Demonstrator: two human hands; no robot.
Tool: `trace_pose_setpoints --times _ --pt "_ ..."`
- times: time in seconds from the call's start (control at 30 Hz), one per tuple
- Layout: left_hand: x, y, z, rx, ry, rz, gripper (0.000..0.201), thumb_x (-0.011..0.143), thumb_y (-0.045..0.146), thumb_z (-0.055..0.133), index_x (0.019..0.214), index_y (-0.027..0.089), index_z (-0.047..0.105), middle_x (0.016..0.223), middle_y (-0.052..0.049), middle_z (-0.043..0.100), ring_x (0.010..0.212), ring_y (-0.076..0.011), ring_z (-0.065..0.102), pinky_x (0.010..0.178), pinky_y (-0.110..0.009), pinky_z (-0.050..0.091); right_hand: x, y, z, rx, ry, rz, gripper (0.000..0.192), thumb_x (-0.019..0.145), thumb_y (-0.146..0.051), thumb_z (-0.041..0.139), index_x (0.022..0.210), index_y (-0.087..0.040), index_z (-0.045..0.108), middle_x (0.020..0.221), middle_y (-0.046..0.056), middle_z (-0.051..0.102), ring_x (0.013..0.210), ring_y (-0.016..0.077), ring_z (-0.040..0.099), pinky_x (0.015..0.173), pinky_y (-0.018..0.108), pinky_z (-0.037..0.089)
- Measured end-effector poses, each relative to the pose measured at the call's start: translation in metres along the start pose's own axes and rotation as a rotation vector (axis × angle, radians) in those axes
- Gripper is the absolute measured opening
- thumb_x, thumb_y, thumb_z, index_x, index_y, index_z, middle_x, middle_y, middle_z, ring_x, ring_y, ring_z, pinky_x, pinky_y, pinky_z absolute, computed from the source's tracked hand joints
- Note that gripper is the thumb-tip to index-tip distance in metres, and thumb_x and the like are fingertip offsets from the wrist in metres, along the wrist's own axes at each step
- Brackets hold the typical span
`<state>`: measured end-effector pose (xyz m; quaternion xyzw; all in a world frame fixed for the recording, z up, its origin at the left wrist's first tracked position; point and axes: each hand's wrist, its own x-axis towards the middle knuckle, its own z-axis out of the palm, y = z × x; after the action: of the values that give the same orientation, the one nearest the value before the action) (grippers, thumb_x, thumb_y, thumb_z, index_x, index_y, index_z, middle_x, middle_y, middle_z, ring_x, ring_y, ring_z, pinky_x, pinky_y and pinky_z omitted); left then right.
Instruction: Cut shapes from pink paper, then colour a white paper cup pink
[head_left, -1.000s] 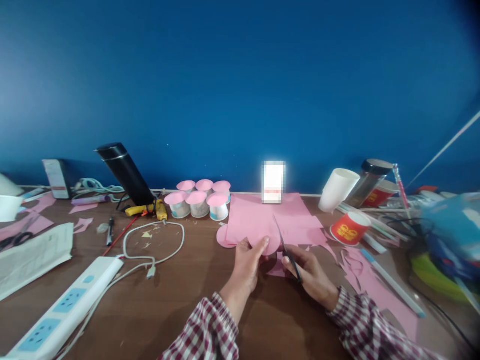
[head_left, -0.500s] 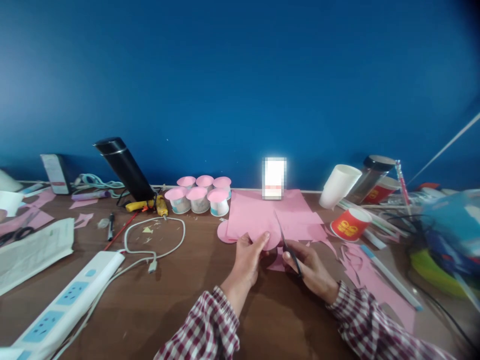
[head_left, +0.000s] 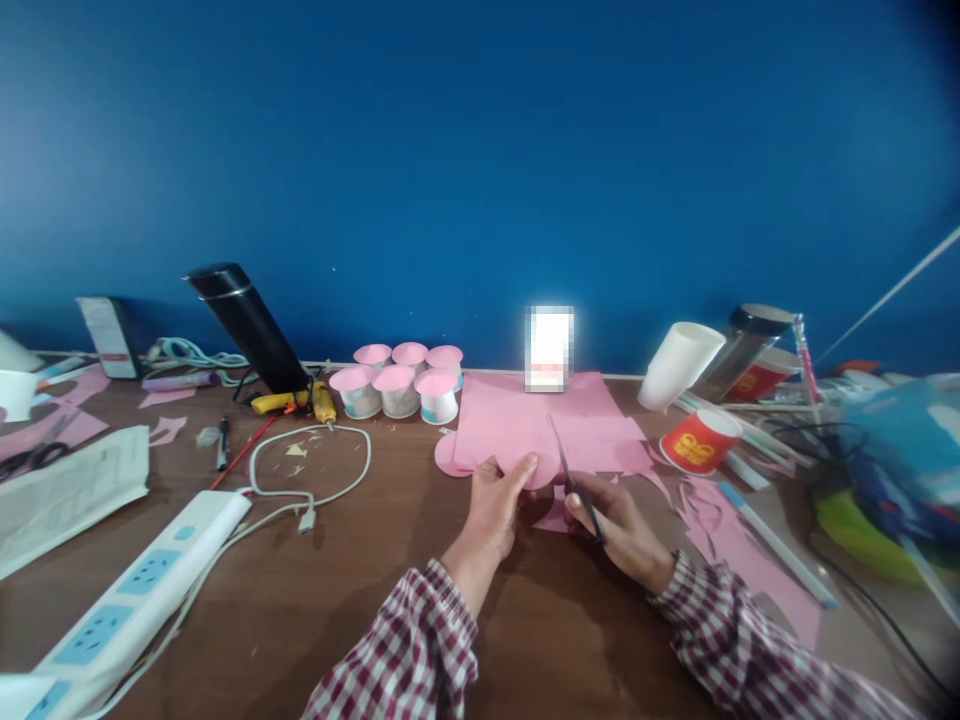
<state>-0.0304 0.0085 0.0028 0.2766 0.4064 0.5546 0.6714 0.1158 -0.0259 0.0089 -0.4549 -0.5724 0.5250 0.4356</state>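
In the head view, my left hand (head_left: 491,515) pinches a rounded piece of pink paper (head_left: 541,468), thumb on top. My right hand (head_left: 619,525) grips dark-handled scissors (head_left: 581,500), whose blades point up and away beside the right edge of that piece. Whether the blades touch the paper I cannot tell. Behind both hands lie larger pink paper sheets (head_left: 517,420), with a rounded pink piece (head_left: 446,455) at their left. Several small paper cups with pink tops (head_left: 395,392) stand in two rows left of the sheets.
A phone with a blurred screen (head_left: 549,350) leans on the blue wall. To the right are a white cup stack (head_left: 679,365), a red paper cup (head_left: 699,442) and pink scraps (head_left: 757,560). A power strip (head_left: 142,590), yellow glue gun (head_left: 322,402) and black flask (head_left: 247,325) stand left.
The view has tipped slightly, so the tabletop things sit a little higher in the picture. Both hands keep almost the same hold on the paper and scissors.
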Motion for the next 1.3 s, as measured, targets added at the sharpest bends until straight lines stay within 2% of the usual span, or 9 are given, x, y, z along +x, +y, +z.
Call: trace_pose_setpoints --times 0.43,0.8,0.97,1.3 --pt "0.0017 -0.0029 -0.0020 0.010 -0.032 0.006 0.036 0.061 0.039 0.075 0.076 0.012 0.059 0.060 0.000 0.058 0.048 -0.0077 0.050 0.047 -0.021 0.039 0.0007 -0.0009 -0.0003 -0.007 -0.013 -0.012 0.037 0.081 -0.045 0.059 0.098 -0.013 0.059 0.064 -0.002 0.049 0.053 0.0087 0.043 0.048 0.022 0.035" --pt "0.0004 0.0007 0.0005 -0.001 -0.064 -0.011 0.037 0.059 0.042 0.075 0.066 0.014 0.053 0.052 0.003 0.051 0.043 -0.0068 0.044 0.044 -0.022 0.035 0.0002 0.0009 -0.0017 0.020 -0.016 0.029 0.044 0.079 -0.048 0.060 0.102 -0.012 0.059 0.059 -0.002 0.050 0.052 0.0104 0.047 0.048 0.023 0.037" --pt "0.0009 -0.0007 -0.0003 -0.010 -0.086 0.000 0.035 0.062 0.041 0.074 0.071 0.013 0.054 0.056 0.001 0.053 0.045 -0.0078 0.047 0.044 -0.022 0.035 -0.0004 0.0015 -0.0026 0.005 -0.005 0.016 0.043 0.079 -0.048 0.060 0.103 -0.011 0.059 0.058 -0.002 0.050 0.051 0.0103 0.047 0.048 0.023 0.037" --pt "-0.0040 0.0050 0.0038 -0.040 -0.107 0.002 0.030 0.067 0.035 0.071 0.070 0.014 0.051 0.053 0.004 0.048 0.042 -0.0059 0.042 0.042 -0.021 0.034 -0.0003 -0.0007 -0.0025 -0.033 0.011 0.022 0.045 0.079 -0.048 0.060 0.105 -0.010 0.059 0.056 -0.003 0.049 0.050 0.0100 0.047 0.046 0.023 0.036"
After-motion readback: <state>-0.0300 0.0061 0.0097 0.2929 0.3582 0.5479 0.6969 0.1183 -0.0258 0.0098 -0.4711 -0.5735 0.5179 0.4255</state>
